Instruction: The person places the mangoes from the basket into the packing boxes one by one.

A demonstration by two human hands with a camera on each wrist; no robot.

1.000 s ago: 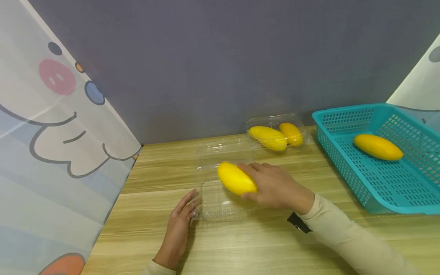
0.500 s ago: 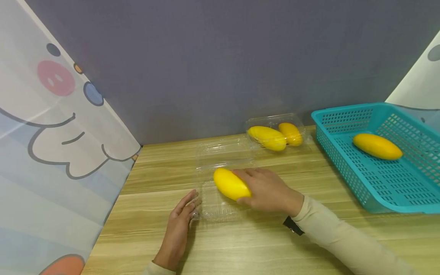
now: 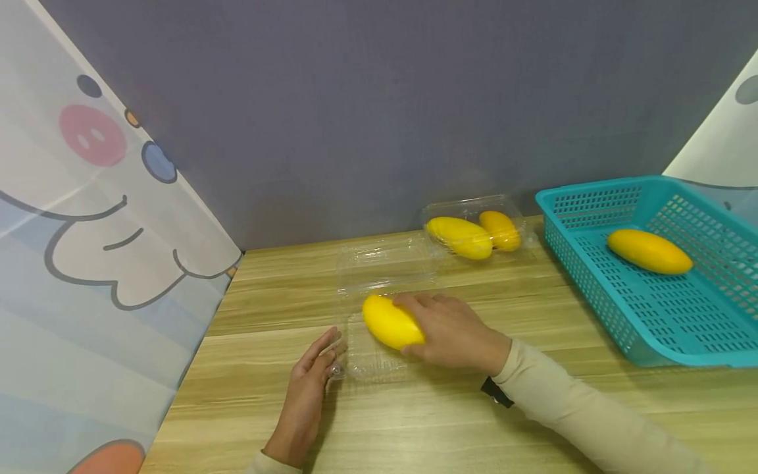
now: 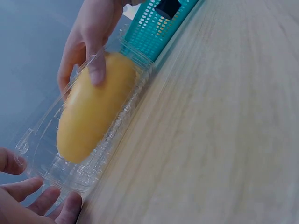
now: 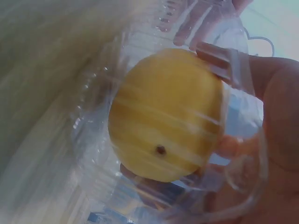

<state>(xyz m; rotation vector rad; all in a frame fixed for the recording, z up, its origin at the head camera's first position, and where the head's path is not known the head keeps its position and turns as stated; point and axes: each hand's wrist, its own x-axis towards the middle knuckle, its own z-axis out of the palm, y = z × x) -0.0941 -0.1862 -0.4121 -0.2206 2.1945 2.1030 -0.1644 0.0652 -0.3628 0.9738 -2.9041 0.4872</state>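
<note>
My right hand grips a yellow mango from its right side, thumb on the near side and fingers over the far side. The mango is inside the base of an opened clear plastic clamshell box, lying slantwise; whether it rests on the bottom cannot be told. The lid lies folded back toward the wall. At the box's left end is my left hand, its fingers loosely extended against the edge. In the left wrist view, those fingertips touch the clear plastic.
Behind, against the grey wall, a second clear box holds two mangoes. A turquoise perforated basket stands at the right with one mango inside. A printed curtain hangs along the left side of the wooden table.
My right hand has carried the mango leftward and down into the box base. My left hand has stayed at the box's left edge.
</note>
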